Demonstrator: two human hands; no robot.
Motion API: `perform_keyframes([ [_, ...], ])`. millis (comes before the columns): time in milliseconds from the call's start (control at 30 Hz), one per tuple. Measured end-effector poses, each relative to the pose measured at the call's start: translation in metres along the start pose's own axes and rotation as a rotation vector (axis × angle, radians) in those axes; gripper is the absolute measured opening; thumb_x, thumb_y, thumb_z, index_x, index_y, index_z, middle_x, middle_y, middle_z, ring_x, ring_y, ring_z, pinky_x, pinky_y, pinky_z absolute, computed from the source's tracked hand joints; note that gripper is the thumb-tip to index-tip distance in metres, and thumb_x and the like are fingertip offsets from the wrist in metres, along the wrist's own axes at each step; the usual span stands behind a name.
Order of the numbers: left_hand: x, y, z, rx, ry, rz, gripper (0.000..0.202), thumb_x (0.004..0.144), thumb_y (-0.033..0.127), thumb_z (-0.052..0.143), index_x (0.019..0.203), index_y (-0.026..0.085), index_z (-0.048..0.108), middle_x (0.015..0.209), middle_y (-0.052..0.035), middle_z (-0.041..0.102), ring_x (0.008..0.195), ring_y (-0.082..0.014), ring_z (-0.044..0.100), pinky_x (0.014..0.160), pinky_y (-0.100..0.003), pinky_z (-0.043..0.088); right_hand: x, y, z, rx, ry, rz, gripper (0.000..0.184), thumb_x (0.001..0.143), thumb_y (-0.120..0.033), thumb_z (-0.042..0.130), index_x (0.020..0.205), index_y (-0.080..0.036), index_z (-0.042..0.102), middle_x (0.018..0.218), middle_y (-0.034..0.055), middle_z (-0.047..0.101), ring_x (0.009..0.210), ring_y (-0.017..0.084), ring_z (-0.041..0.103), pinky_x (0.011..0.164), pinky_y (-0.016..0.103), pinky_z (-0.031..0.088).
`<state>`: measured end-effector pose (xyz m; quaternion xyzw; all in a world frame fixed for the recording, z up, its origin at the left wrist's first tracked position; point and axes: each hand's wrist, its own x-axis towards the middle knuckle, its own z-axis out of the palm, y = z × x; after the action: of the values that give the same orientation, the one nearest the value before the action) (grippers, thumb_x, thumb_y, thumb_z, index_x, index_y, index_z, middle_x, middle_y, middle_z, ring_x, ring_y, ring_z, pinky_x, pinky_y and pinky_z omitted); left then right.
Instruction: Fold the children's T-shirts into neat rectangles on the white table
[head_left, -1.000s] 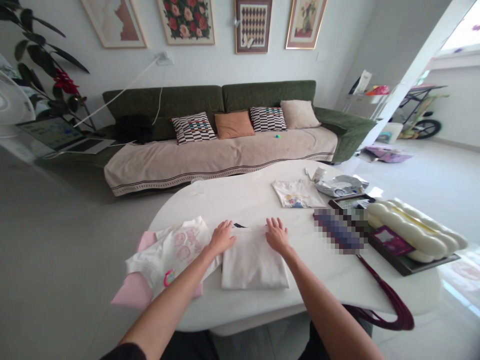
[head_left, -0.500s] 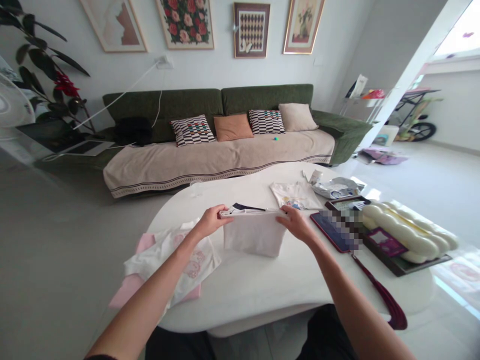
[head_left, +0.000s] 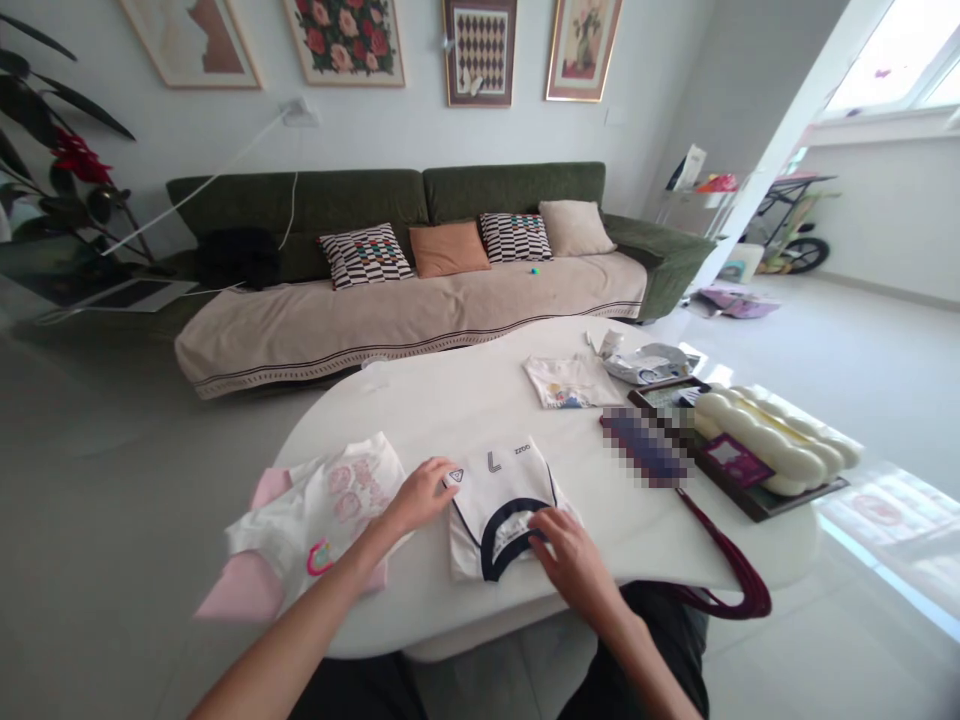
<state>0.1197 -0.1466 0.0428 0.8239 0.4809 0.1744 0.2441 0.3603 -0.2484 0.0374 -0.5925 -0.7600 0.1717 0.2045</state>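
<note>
A white T-shirt [head_left: 517, 485] with a dark navy collar, a printed 7 and small lettering lies folded on the white table [head_left: 450, 405], its collar towards me. My left hand [head_left: 426, 494] touches the shirt's left edge near a small triangular mark, fingers extended. Over the right part of the collar, my right hand [head_left: 571, 552] rests with its fingers apart and slightly bent. Left of the shirt lies a loosely spread white garment [head_left: 349, 490] with a pink print, on top of a pink one [head_left: 244, 590].
Another folded white shirt [head_left: 570, 380] lies farther back. On the right are a phone-like object [head_left: 646, 445] with a dark red strap [head_left: 731, 560], a silver packet [head_left: 651, 362] and a tray [head_left: 757, 508] under a puffy cream item [head_left: 776, 440]. A green sofa [head_left: 360, 195] stands behind.
The white shirt, held up by its top edge before, now lies flat with its print and collar showing. Both hands have come down and let go of that edge. The view has shifted slightly right.
</note>
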Motion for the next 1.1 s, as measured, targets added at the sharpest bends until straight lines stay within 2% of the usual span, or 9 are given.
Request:
perform_keyframes([
  [200,0.041,-0.025,0.023,0.012,0.123,-0.320,0.026,0.075,0.022,0.055,0.100,0.012,0.058,0.101,-0.0098,0.059,0.095,-0.0184,0.054,0.085,-0.028,0.039,0.002,-0.072,0.070,-0.056,0.012,-0.019,0.021,0.077,-0.019,0.052,0.097,-0.023,0.057,0.103,0.0065,0.056,0.097,0.023,0.048,0.085,0.036,0.036],
  [400,0.004,-0.020,0.019,-0.074,0.032,-0.401,0.008,0.072,0.022,0.056,0.069,0.016,0.054,0.064,0.0023,0.058,0.066,-0.0127,0.057,0.063,-0.022,0.041,-0.008,-0.012,0.045,-0.130,-0.064,-0.040,0.038,0.075,-0.002,0.038,0.097,-0.027,0.056,0.110,0.0016,0.056,0.108,0.018,0.045,0.101,0.045,0.016],
  [533,-0.038,0.025,0.054,-0.670,-0.142,-0.570,0.021,0.072,0.033,0.057,0.083,0.015,0.052,0.074,-0.0003,0.063,0.053,-0.0101,0.058,0.050,-0.020,0.040,-0.003,0.045,0.012,-0.265,-0.058,0.072,0.049,0.073,0.004,0.028,0.099,-0.026,0.058,0.124,0.0031,0.051,0.124,0.019,0.031,0.102,0.048,0.014],
  [633,-0.063,0.077,0.108,-1.179,-0.078,-0.750,0.038,0.068,0.039,0.062,0.095,0.015,0.051,0.091,-0.0068,0.064,0.061,-0.0104,0.061,0.052,-0.019,0.040,0.002,0.072,0.001,-0.263,0.000,0.160,0.053,0.068,0.004,0.029,0.103,-0.024,0.059,0.135,0.0034,0.040,0.129,0.019,0.024,0.100,0.042,0.024],
  [767,-0.084,0.131,0.160,-1.359,-0.206,-0.839,0.047,0.065,0.050,0.063,0.097,0.017,0.050,0.094,-0.0089,0.064,0.069,-0.0142,0.064,0.054,-0.020,0.041,-0.005,0.085,-0.001,-0.019,0.248,0.393,0.041,0.069,-0.008,0.038,0.103,-0.020,0.059,0.123,0.0083,0.049,0.115,0.019,0.044,0.093,0.032,0.035],
  [867,-0.088,0.138,0.151,-1.160,-0.678,-0.567,0.040,0.063,0.045,0.067,0.090,0.016,0.058,0.079,-0.0060,0.066,0.065,-0.0152,0.062,0.056,-0.023,0.041,-0.016,0.086,0.003,0.072,0.349,0.559,0.033,0.078,-0.027,0.037,0.103,-0.015,0.055,0.093,0.0090,0.061,0.086,0.019,0.059,0.079,0.031,0.043],
  [933,-0.082,0.127,0.126,-0.983,-0.835,-0.302,0.031,0.065,0.038,0.067,0.085,0.016,0.063,0.074,-0.0042,0.065,0.067,-0.0161,0.061,0.062,-0.026,0.044,-0.022,0.085,0.007,0.095,0.356,0.618,0.033,0.081,-0.035,0.035,0.099,-0.015,0.055,0.078,0.0064,0.063,0.074,0.019,0.061,0.071,0.029,0.044],
  [1000,-0.067,0.105,0.097,-0.882,-0.677,-0.176,0.026,0.071,0.036,0.060,0.088,0.016,0.063,0.078,-0.0033,0.066,0.072,-0.0163,0.061,0.070,-0.027,0.045,-0.025,0.082,0.012,0.134,0.353,0.657,0.033,0.082,-0.041,0.035,0.092,-0.017,0.056,0.071,0.0038,0.063,0.068,0.017,0.061,0.065,0.027,0.044],
  [1100,-0.039,0.063,0.066,-0.652,-0.157,-0.219,0.026,0.080,0.035,0.047,0.093,0.017,0.061,0.088,-0.0047,0.065,0.080,-0.0159,0.061,0.076,-0.027,0.045,-0.021,0.078,0.020,0.166,0.363,0.714,0.037,0.081,-0.049,0.036,0.088,-0.018,0.055,0.069,0.0035,0.065,0.066,0.017,0.062,0.061,0.025,0.043],
])
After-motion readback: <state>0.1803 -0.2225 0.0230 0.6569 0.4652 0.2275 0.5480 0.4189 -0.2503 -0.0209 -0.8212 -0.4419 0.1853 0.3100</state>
